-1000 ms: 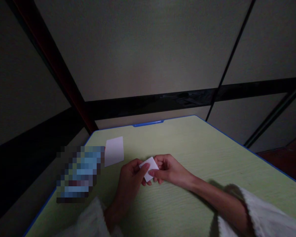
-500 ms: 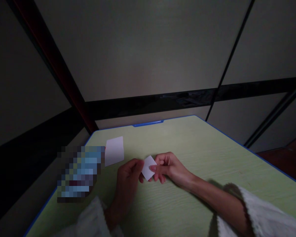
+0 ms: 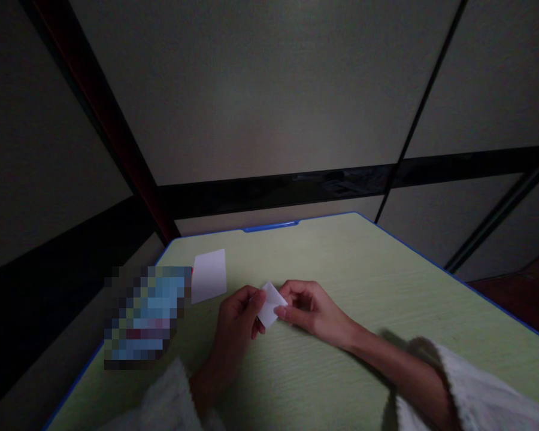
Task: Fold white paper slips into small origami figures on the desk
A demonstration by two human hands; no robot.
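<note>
A small folded piece of white paper [image 3: 269, 304], turned like a diamond, is held between my two hands just above the table. My left hand [image 3: 239, 314] pinches its left corner between thumb and fingers. On the right corner, the thumb and fingers of my right hand [image 3: 312, 306] are closed, the thumb lying over the near side. A crease or folded flap shows across the paper's upper part. Some fingertips are hidden behind the paper.
A white sheet of paper [image 3: 209, 276] lies on the light green table [image 3: 363, 269] at the left. Beside it is a pixelated, unreadable object [image 3: 148, 317]. A blue handle [image 3: 272, 226] sits on the far edge, close to the panelled cabinet doors [image 3: 269, 90].
The right hand's fingers have drawn in behind the paper, and its thumb has shifted slightly down. A fold line now shows on the paper. The left hand keeps its pinch.
</note>
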